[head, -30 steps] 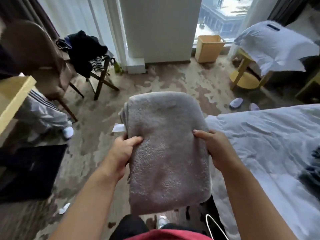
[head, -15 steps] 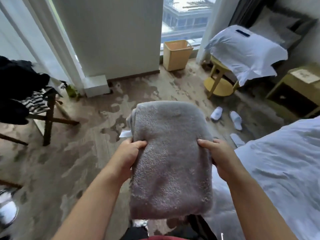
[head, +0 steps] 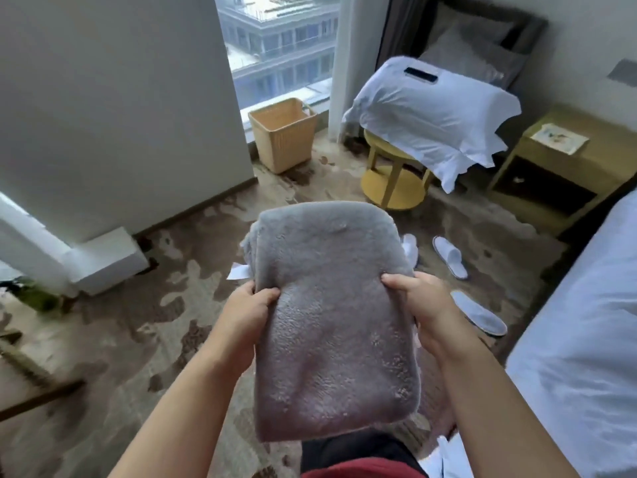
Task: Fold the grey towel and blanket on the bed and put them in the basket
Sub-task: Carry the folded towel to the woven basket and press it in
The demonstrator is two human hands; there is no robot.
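Aloft, grey towel (head: 331, 326) — left hand (head: 246, 312), right hand (head: 425, 305) gripping edges, basket (head: 282, 139) ahead

No text, label or number can be read anywhere

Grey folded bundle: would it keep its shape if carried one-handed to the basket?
Probably floppy: the grey folded bundle droops below where the left hand and right hand pinch its sides. Likely light for its bulk, being plush pile. One-handed, the loose layers at its left edge may slide open.
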